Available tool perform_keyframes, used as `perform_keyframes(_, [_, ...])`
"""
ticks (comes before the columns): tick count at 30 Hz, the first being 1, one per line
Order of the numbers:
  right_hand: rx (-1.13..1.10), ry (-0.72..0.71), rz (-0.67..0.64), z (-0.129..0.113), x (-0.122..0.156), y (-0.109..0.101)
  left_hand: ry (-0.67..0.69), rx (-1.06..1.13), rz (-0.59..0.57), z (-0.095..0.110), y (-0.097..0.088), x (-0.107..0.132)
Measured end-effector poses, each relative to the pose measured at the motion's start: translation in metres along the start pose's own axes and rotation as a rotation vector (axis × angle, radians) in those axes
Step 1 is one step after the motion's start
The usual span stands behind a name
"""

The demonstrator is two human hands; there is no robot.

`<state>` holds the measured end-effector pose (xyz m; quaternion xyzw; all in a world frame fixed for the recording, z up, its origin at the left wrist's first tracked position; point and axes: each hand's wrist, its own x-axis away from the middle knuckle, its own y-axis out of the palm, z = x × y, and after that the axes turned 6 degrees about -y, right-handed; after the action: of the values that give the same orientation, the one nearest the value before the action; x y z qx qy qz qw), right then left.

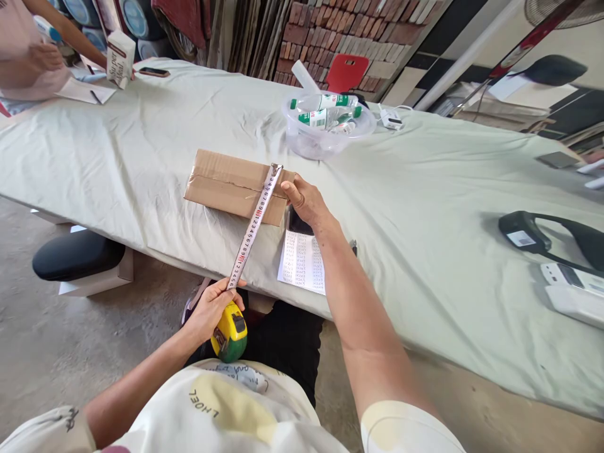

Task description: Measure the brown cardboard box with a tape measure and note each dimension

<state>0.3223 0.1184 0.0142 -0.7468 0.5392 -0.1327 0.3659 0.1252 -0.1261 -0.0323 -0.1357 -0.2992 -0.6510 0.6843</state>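
Observation:
A flat cardboard box point(226, 182) lies on a table covered with a pale green cloth point(425, 207). My left hand point(210, 309) is closed round a yellow and green tape measure case point(229, 333), held off the table's near edge. Its white blade point(255, 220) runs up and across the box, with the hook at the box's far edge. My right hand point(304, 200) rests against the box's right end, fingers curled on the cardboard beside the blade.
A printed sheet point(304, 261) and a dark phone point(298, 221) lie under my right forearm. A clear bowl of bottles point(325, 123) stands behind the box. A black headset point(542, 236) and white devices point(573, 286) sit right. Another person point(28, 53) is at the far left; a black stool point(75, 257) stands below.

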Motion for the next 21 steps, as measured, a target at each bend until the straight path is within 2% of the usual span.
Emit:
perform_keyframes(11, [0.025,-0.005,0.004,0.000,-0.001,0.000,0.067,-0.084,0.101,0.004,0.009,0.008])
perform_keyframes(21, [0.009,0.008,0.006,-0.002,-0.001,0.001,0.038,-0.067,0.091,0.000,0.013,0.009])
